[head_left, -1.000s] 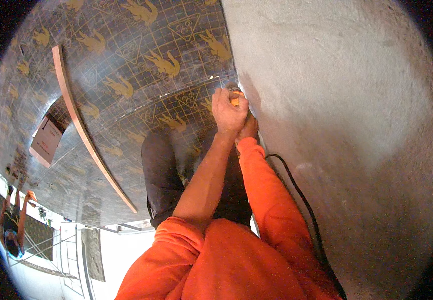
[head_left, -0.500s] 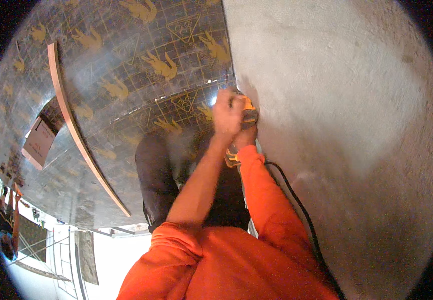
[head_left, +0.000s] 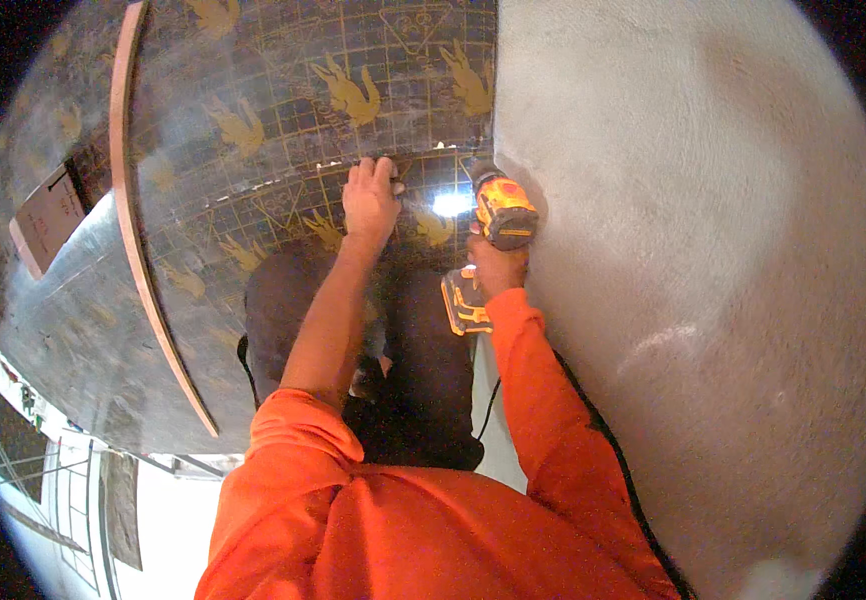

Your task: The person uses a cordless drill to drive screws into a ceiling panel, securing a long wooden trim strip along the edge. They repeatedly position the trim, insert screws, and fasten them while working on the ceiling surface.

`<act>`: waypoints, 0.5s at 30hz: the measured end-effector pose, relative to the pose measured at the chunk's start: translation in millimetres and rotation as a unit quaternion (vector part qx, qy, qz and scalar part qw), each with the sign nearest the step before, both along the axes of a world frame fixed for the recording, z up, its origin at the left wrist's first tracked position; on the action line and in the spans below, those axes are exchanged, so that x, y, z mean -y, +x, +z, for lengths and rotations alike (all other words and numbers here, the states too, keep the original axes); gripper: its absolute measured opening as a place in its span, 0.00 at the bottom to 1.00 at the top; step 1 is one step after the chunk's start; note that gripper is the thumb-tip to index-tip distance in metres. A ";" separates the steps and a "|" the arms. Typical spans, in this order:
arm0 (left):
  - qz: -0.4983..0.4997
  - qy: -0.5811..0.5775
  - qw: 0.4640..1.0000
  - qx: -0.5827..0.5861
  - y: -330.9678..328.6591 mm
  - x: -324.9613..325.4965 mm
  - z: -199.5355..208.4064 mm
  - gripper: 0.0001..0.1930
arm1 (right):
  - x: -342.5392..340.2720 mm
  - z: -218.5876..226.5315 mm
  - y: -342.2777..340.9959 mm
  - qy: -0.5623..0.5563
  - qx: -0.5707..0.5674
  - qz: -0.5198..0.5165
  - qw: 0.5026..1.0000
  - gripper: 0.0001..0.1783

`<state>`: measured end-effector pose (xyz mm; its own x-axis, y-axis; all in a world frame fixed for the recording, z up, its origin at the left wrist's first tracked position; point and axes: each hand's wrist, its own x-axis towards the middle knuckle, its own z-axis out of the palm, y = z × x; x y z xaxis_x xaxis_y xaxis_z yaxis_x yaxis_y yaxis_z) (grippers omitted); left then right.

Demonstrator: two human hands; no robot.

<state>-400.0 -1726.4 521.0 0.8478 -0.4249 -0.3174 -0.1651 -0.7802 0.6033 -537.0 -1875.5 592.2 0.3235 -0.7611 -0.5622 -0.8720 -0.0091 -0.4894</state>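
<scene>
My right hand point(head_left: 498, 268) grips a yellow and black cordless drill point(head_left: 498, 215), its nose pointing left at a dark gridded sheet point(head_left: 283, 120) printed with gold bird shapes; the drill's work light throws a bright spot on the sheet. My left hand point(head_left: 370, 200) lies flat on the sheet a little left of the drill, fingers spread near a seam line. Both arms wear orange sleeves. My dark trouser legs point(head_left: 423, 370) are below the hands.
A rough grey plastered wall point(head_left: 693, 250) fills the right side, meeting the sheet at the drill. A long wooden strip point(head_left: 143, 250) runs across the sheet at left. A black cable point(head_left: 613, 450) trails along my right sleeve. Scaffolding and a bright opening point(head_left: 73, 490) show at lower left.
My two hands, together on the drill at the wall edge before, have separated. The left hand now rests on the sheet and the drill's light is on.
</scene>
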 end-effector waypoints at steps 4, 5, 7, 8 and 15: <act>0.091 -0.172 0.981 -0.013 14.2 28.4 51.3 0.12 | -0.3 8.4 21.0 0.025 0.006 0.018 1.000 0.16; 0.142 -0.234 0.958 -0.085 16.2 48.1 67.4 0.12 | -0.1 9.5 24.9 0.025 0.002 0.017 1.000 0.16; 0.160 -0.340 0.924 -0.068 1.7 87.7 105.5 0.12 | -3.5 14.2 24.5 0.024 -0.002 0.031 0.999 0.16; 0.120 -0.244 0.959 -0.074 -5.5 105.1 122.8 0.12 | -6.4 17.9 20.6 0.020 -0.014 0.043 0.999 0.16; 0.093 -0.146 0.981 -0.085 8.3 143.4 138.6 0.10 | 8.0 30.6 -2.3 0.016 -0.045 0.072 0.996 0.18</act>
<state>-391.7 -1869.7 659.6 0.8643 -0.3622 -0.3491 0.0857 -0.5778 0.8116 -539.4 -1883.6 622.7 0.3751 -0.6917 -0.6171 -0.9034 -0.1236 -0.4106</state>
